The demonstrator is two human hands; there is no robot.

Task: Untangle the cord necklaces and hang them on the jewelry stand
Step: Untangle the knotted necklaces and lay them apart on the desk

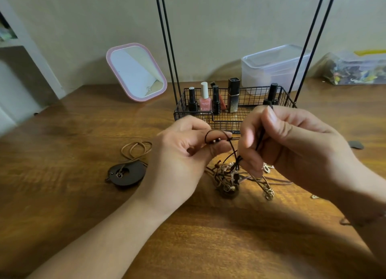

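Nearest, just in front of the jewelry stand [229, 111], a tangled bunch of cord necklaces [229, 178] lies on the wooden table [188, 237]. Above it, the left hand [183, 153] pinches a dark cord loop [217, 135] between thumb and fingers, while the right hand [292, 145] grips a black cord rising from the tangle. Left of the stand lies a separate tan cord necklace with a dark disc pendant [127, 172]. The stand's wire basket holds nail polish bottles [205, 100]. Behind the stand to the left is a pink mirror [136, 72], and behind it to the right a clear plastic box [273, 67].
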